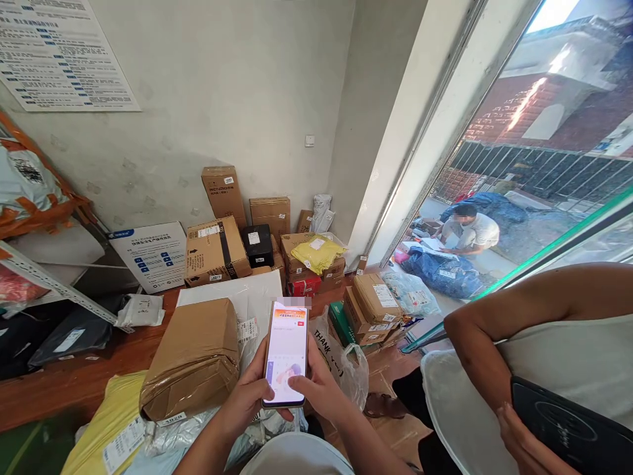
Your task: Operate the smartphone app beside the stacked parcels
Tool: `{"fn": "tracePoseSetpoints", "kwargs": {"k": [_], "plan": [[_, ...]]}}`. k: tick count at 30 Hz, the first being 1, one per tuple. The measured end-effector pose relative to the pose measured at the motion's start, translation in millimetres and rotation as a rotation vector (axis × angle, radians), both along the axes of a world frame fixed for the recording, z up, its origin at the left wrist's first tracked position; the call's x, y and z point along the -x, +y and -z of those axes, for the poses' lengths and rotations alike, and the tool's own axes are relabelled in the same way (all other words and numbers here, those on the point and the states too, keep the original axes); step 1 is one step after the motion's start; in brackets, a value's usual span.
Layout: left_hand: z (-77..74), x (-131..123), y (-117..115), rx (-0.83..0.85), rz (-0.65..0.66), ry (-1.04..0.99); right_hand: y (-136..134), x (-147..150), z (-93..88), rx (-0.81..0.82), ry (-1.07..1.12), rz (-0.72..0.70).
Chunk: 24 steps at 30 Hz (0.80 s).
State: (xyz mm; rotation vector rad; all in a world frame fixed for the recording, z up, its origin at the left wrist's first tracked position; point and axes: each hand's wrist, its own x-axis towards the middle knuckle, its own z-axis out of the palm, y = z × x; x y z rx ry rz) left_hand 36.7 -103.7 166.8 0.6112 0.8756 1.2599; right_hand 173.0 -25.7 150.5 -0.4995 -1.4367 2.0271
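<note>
A smartphone (285,343) with a lit screen is held upright between my two hands, low in the middle of the view. My left hand (256,382) wraps its left edge, the thumb over the lower left of the screen. On the other side, my right hand (319,382) grips the right edge, its thumb lying on the lower part of the screen. The display shows an orange banner, a small red button and what looks like a keyboard area. Just left of the phone, a large taped cardboard box (195,356) rests on other parcels.
Boxes stand along the wall, including a black box (258,245) and a yellow parcel (317,253). Right of me, another person (544,356) holds a black device. A metal shelf (59,287) stands left. Beyond the glass door (524,218), a person (469,227) crouches among parcels.
</note>
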Motion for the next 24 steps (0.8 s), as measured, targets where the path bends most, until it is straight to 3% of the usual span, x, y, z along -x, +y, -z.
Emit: {"fn": "tracePoseSetpoints", "kwargs": {"k": [9,14,21,24], "plan": [[-2.1,1.1,1.9,0.018,0.001,0.031,2.8,-0.7,-3.7,0.033,0.009,-0.027],[5.6,1.7,2.1,0.018,-0.025,0.047,3.5,-2.6,-4.1,0.096,0.004,-0.028],[14.5,4.1,2.7,-0.019,-0.003,0.036,18.0,17.0,-3.9,0.149,-0.102,0.296],[16.2,5.6,2.5,-0.028,0.037,0.045,22.9,23.1,-5.5,0.153,-0.131,0.344]]}}
